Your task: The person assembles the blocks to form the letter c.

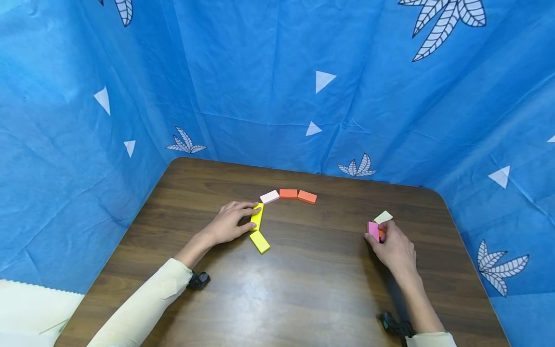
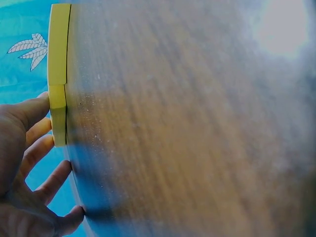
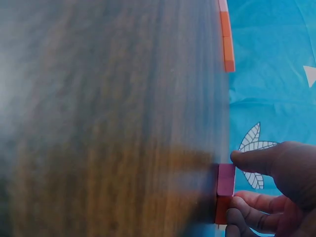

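My left hand (image 1: 230,224) pinches a yellow block (image 1: 257,218) near its two ends, between thumb and fingers. Just below it a second yellow block (image 1: 260,242) lies at an angle, close to the first one's end. On the right, my right hand (image 1: 396,246) has its thumb and fingers around a pink block (image 1: 373,231). An orange block (image 3: 223,211) sits right against the pink one, partly hidden by the fingers in the head view. Behind them lies a cream block (image 1: 383,217).
A pale pink block (image 1: 270,196) and two orange-red blocks (image 1: 288,193) continue the curved row from the yellow ones. All lie on a brown wooden table (image 1: 312,279). Blue patterned cloth (image 1: 260,86) hangs behind the table and on both sides.
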A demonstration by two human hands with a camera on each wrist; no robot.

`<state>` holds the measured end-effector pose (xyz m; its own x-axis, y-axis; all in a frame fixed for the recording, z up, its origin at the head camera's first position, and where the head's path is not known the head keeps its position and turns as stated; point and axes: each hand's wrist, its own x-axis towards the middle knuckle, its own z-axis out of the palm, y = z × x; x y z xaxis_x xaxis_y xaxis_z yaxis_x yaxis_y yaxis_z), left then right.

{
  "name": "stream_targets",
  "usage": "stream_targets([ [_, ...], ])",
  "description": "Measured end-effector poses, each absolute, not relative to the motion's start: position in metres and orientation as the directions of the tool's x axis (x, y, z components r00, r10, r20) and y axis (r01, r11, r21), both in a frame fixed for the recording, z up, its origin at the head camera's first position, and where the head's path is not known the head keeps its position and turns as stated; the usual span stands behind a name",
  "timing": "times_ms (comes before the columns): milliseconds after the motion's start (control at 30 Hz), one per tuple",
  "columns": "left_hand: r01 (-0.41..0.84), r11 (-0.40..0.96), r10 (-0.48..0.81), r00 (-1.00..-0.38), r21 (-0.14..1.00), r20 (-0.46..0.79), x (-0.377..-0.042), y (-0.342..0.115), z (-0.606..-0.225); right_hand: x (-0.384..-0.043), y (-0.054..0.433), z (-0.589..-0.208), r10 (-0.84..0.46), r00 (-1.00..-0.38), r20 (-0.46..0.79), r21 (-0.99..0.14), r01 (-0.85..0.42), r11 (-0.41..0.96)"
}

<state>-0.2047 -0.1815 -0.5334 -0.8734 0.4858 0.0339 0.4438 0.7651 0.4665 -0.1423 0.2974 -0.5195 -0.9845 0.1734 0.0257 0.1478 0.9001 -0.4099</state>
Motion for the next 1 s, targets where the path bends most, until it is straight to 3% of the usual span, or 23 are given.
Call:
stream_targets([
  [1000,0.444,0.761,0.489,-0.872,0.473,0.031,-0.2041,-0.1802,-0.5317,-0.1391,0.2946,-0.5234,0.177,-0.983,0.042,-0.399,0.146,0.905],
])
